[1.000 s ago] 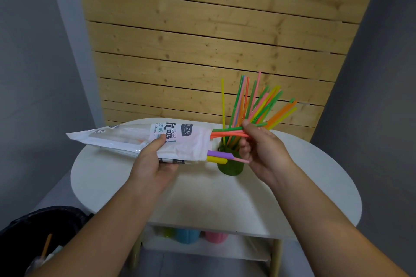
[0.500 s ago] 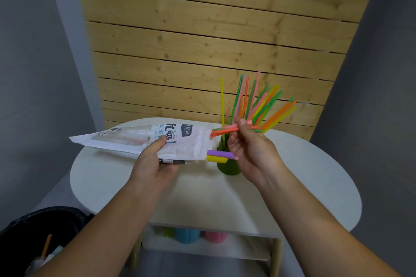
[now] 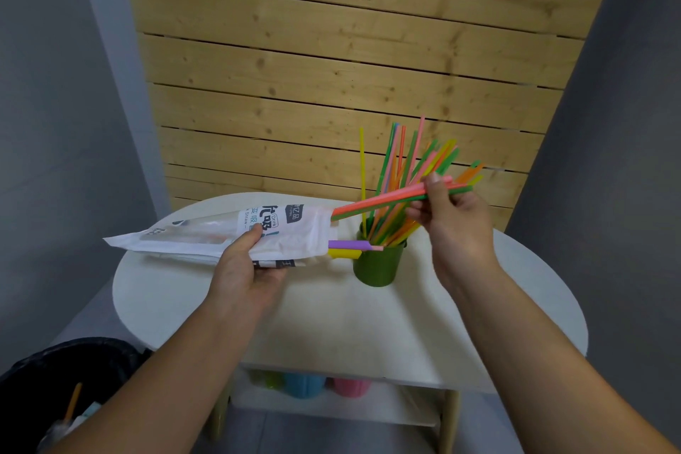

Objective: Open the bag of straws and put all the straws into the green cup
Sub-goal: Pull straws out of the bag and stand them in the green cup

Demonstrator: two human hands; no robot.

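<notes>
1. While the right hand (image 3: 453, 217) pinches a thin bunch of straws (image 3: 383, 201) (pink, orange and green) between thumb and curled fingers, the bunch's other ends lie inside the mouth of the bag (image 3: 294, 228). The step in hand looks like drawing this bunch out.
2. The left hand (image 3: 243, 269) grips the bag with its thumb on the printed face and its fingers curled underneath. It holds the bag roughly level, just left of the green cup (image 3: 376, 265), with the open mouth facing the cup.
3. The green cup stands upright on the counter (image 3: 368, 324). A fan of standing straws (image 3: 401, 166) leans out above its rim, and the pinched bunch crosses in front of that fan, above the cup.
4. A thicker purple straw (image 3: 344, 244) and a yellow straw (image 3: 342, 253) poke from the bag's mouth towards the cup's left rim. I cannot tell whether they touch it, nor how many more straws the bag hides.
5. The task seems well along but unfinished. The next move calls for pulling the bunch clear to the right of the cup and tipping it upright. Its ends then go down among the standing straws, gently enough not to topple the light cup.
</notes>
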